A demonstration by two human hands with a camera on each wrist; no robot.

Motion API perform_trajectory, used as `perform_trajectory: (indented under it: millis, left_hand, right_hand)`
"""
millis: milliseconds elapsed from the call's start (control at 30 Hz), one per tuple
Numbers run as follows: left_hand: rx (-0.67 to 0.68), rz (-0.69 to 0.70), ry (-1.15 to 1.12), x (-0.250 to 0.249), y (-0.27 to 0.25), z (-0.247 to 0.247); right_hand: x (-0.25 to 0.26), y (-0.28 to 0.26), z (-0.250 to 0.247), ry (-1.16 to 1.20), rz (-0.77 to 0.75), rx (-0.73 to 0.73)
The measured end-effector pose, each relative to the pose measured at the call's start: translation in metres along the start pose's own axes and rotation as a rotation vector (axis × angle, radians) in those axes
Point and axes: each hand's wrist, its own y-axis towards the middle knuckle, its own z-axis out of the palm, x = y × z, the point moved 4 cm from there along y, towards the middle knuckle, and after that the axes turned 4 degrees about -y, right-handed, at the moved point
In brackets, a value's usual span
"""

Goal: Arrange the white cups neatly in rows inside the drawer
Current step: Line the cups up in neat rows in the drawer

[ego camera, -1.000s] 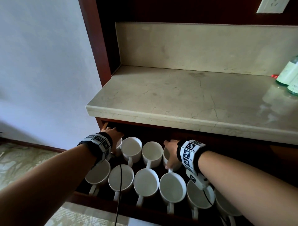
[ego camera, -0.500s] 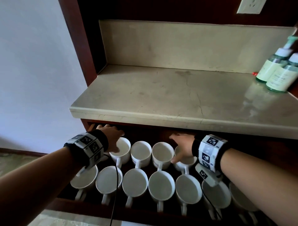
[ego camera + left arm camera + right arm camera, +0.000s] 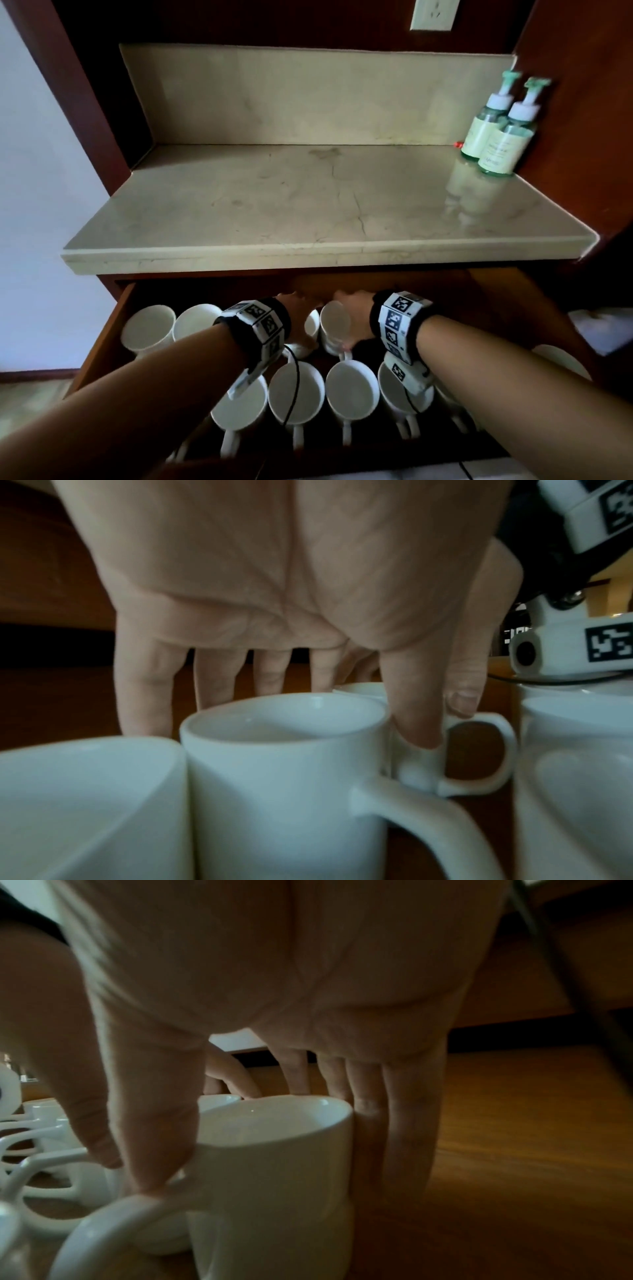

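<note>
The wooden drawer [image 3: 102, 329] is pulled out and holds several white cups in two rows. My left hand [image 3: 301, 305] reaches over a back-row cup [image 3: 311, 329]. In the left wrist view its fingers [image 3: 143, 691] go down behind the cup [image 3: 284, 750] and the thumb presses at its right side, beside a neighbouring handle [image 3: 486, 750]. My right hand [image 3: 349, 301] grips the cup next to it [image 3: 335, 325], thumb by the handle and fingers [image 3: 407, 1123] on the far side of that cup [image 3: 274, 1150]. Two back-row cups [image 3: 149, 329] stand free at the left. The front-row cups [image 3: 352, 390] point their handles toward me.
Bare drawer floor [image 3: 479, 308] lies right of my hands, and one cup [image 3: 561, 363] sits at the far right. The marble counter [image 3: 308, 205] overhangs the drawer's back. Two green pump bottles [image 3: 493, 137] stand at its back right corner. A pale wall is at the left.
Both hands have moved from separate back-row cups toward each other and now hold two adjacent cups in mid-row. The view has swung right, so the whole counter shows.
</note>
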Motion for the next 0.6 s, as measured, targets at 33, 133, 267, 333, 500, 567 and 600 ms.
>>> perform_trajectory:
  millis: [33,133,267,333,500,567,600]
  left_hand:
    - [0.003,-0.006,-0.004,-0.001,0.002,0.002]
    - [0.017,-0.015,0.017,-0.009,0.004,0.000]
    - [-0.044,-0.020,0.065,-0.022,0.002,-0.016]
    - [-0.085,0.019,0.098,-0.038,0.006,-0.019]
    - [-0.067,0.228,0.130,-0.101,0.019,-0.011]
    - [-0.018,0.297,0.141,-0.124,0.026,-0.003]
    - [0.014,0.316,0.143,-0.133,0.029,0.001]
  right_hand:
    - [0.002,-0.004,-0.001,-0.012,-0.015,-0.009]
    - [-0.005,-0.010,0.001,0.080,-0.002,-0.040]
    - [-0.045,-0.031,-0.009,0.207,0.045,-0.122]
    - [-0.075,-0.050,-0.011,0.177,0.074,-0.134]
    - [-0.145,-0.082,0.026,0.080,0.188,-0.017]
    - [-0.163,-0.091,0.044,0.069,0.211,0.042]
    - [-0.169,-0.093,0.051,0.076,0.217,0.067]
